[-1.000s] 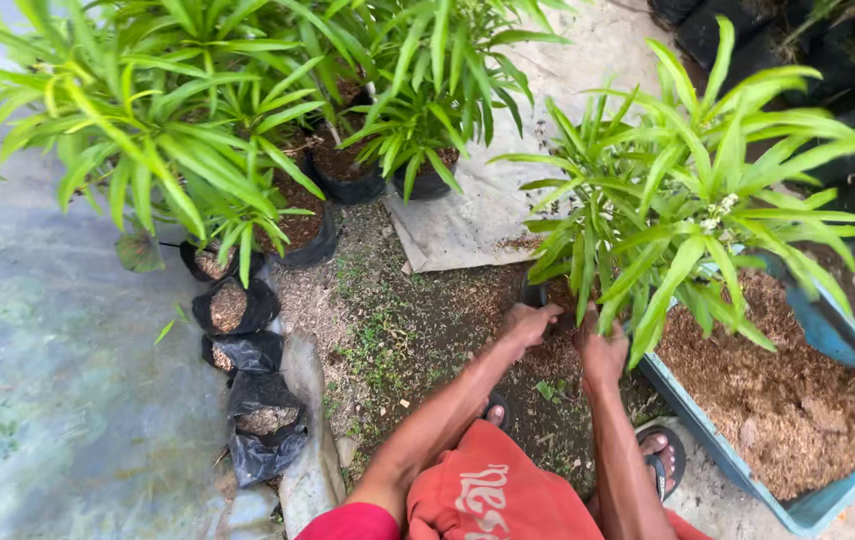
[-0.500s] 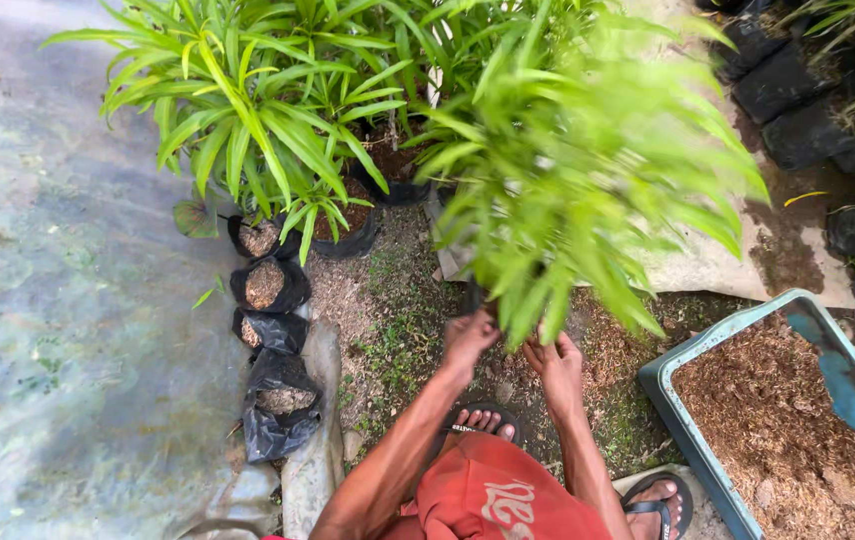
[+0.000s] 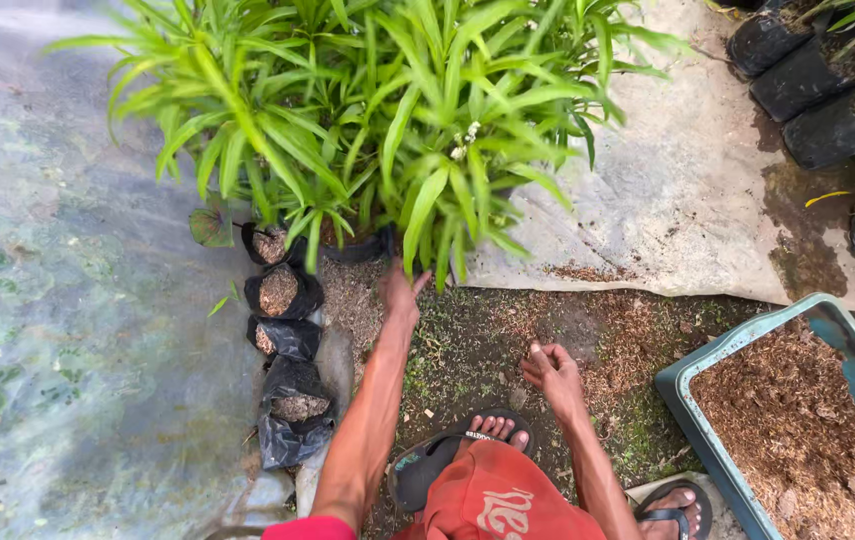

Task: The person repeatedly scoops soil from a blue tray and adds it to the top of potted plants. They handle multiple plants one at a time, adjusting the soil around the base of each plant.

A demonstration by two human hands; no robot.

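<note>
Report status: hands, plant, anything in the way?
Left hand open, reaching under the potted plant. Right hand loosely curled, empty, above soil. Small black grow bags close left.

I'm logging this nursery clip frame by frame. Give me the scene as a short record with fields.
Setting: bare soil beside a grey sheet
Left hand: stretched forward to the base of the leafy green plant, fingers under its leaves; grip hidden
Right hand: loosely curled above the soil, holding nothing
Left side: row of small black grow bags filled with husk
Right side: blue-green tub of brown husk
Feet: in sandals
</note>
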